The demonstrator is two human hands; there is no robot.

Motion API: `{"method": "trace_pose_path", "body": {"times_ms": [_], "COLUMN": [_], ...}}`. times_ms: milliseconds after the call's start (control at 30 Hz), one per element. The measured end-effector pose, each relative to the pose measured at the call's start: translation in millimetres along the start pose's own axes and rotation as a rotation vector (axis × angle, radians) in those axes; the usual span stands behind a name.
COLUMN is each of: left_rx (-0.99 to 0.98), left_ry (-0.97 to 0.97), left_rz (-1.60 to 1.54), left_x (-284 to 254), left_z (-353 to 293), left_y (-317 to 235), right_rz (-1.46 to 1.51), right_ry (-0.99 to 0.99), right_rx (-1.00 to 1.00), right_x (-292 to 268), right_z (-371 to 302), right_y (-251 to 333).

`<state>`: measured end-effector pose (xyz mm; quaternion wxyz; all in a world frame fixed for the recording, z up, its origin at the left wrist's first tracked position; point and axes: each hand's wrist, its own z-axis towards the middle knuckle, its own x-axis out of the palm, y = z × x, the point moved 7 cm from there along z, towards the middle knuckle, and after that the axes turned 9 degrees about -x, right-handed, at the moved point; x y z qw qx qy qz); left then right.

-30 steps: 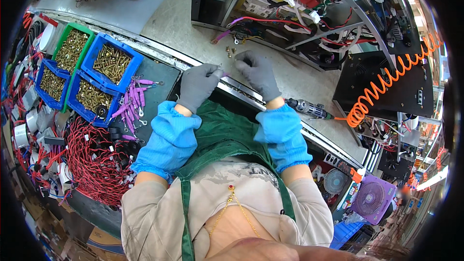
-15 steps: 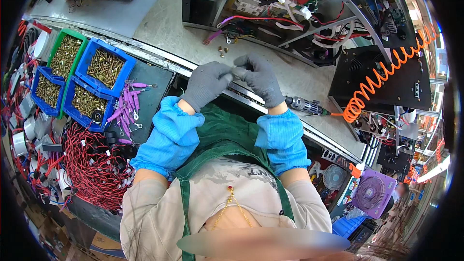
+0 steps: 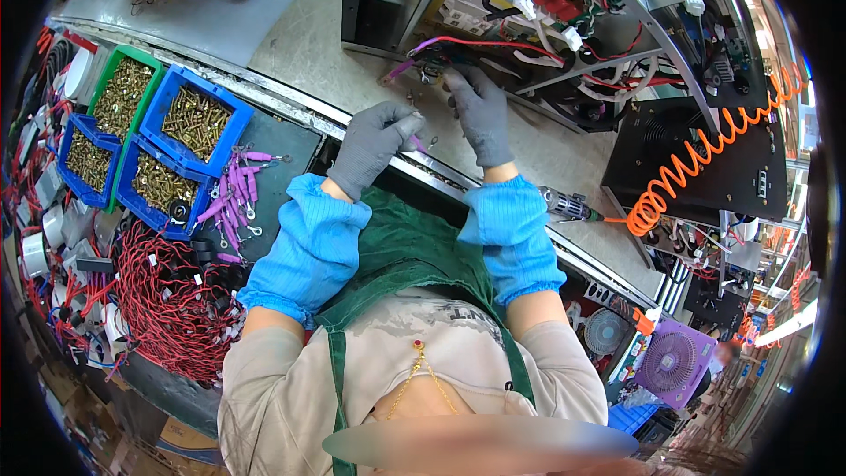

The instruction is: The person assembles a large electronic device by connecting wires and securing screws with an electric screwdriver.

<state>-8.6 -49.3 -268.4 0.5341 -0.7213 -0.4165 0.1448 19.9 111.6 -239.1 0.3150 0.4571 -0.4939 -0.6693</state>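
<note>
Both my hands wear grey gloves. My left hand, above the bench's near edge, has thumb and fingers closed on a short purple-sleeved cable lug, whose sleeve sticks out below the fingertips. My right hand reaches farther forward, its fingers bent beside the wire ends at the foot of an open metal chassis. What those fingertips grip is too small to make out. A red wire with a purple-sleeved end hangs from the chassis just left of them.
Blue bins and a green bin of screws stand at left, beside purple-sleeved lugs and bundled red-black wires. A power screwdriver lies right of my right forearm, near a coiled orange hose. A purple fan stands at right.
My hands have parted. The right one has moved forward to the wire ends by the chassis; the left stays near the bench edge, and the purple-sleeved lug now shows in it.
</note>
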Motion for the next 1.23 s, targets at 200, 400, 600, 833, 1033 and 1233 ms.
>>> {"method": "trace_pose_path", "body": {"times_ms": [200, 400, 600, 833, 1033, 1233], "left_rx": [0.096, 0.013, 0.054, 0.031, 0.597, 0.109], "left_ry": [-0.127, -0.101, -0.137, -0.162, -0.575, -0.304], "left_rz": [0.041, -0.098, -0.098, -0.073, 0.868, 0.880], "left_x": [-12.2, -4.2, -6.5, -12.6, -20.7, -22.8], "left_z": [7.3, 12.7, 16.9, 17.5, 35.5, 64.8], "left_y": [-6.2, -0.8, -9.5, -2.8, -33.8, -36.0], "right_rz": [-0.156, -0.825, -1.020, -0.854, -0.898, -0.746], "right_ry": [-0.043, -0.157, -0.055, 0.065, 0.103, 0.024], "right_rx": [-0.053, -0.437, -0.237, -0.170, -0.188, -0.126], "right_x": [3.8, -13.3, 5.0, -1.9, 10.1, 1.5], "right_z": [10.3, 21.1, 43.3, 52.9, 51.0, 61.0], "right_y": [14.5, 17.7, 7.2, -12.3, -6.3, -28.6]}}
